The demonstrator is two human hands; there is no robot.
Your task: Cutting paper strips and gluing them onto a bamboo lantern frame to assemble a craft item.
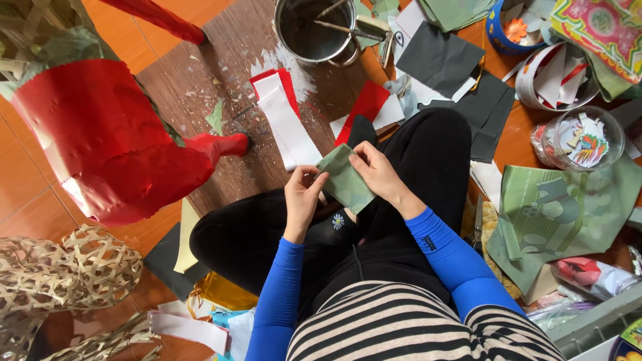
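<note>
Green paper (pixel 346 179), flat, matte, rectangular

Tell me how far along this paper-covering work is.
Looks done: the red paper-covered figure already wears its red skin. In hand: the left hand and right hand hold a green paper piece over the lap. Apparently left: the bare woven bamboo frame is uncovered, and cut red and white paper strips lie unused on the wooden board.

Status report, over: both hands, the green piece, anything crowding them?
Left hand and right hand both grip the green paper piece, held flat over the lap. Red-covered figure and metal pot stand apart. Nothing crowds the hands.
</note>
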